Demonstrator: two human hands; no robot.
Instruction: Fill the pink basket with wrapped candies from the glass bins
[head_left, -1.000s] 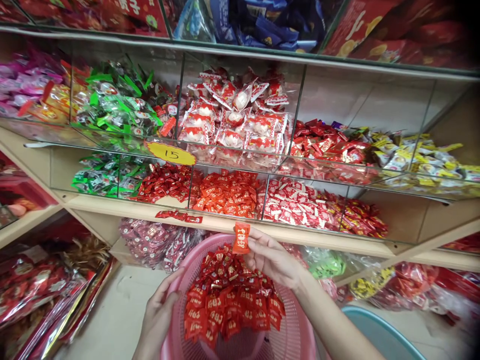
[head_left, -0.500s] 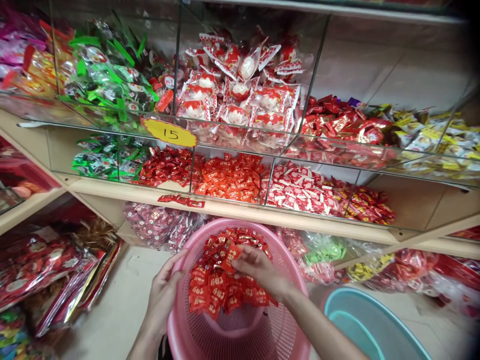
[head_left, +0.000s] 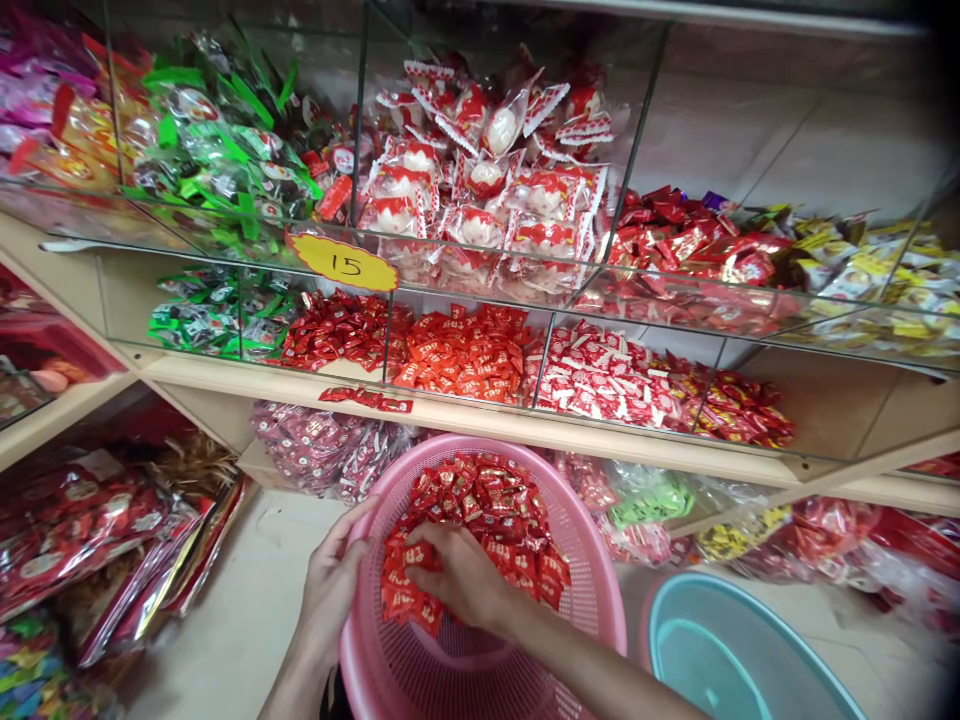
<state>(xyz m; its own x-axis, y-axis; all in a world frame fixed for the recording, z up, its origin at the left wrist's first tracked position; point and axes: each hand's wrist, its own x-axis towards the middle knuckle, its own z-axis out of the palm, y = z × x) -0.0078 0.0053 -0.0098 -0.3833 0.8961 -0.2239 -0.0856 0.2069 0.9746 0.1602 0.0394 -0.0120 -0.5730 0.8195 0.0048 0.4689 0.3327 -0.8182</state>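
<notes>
The right hand's grip (head_left: 465,580) hides part of the red packets (head_left: 529,568), so whether it holds one, I cannot tell. The bottom edge cuts the pink basket (head_left: 613,590) and the blue tub (head_left: 671,640). The lower-right bags (head_left: 832,535) are blurred, their printing unreadable.

light: even, fairly bright; glare: plastic bags (head_left: 82,525); upper-right corner: black; right edge: blurred, stretched

Here's your basket (head_left: 613,600), candies (head_left: 484,490) heaped toward its far rim, your right hand (head_left: 465,578) over them, your left hand (head_left: 334,575) on its left rim; shelf (head_left: 660,446) behind, basin (head_left: 739,650) right.
</notes>
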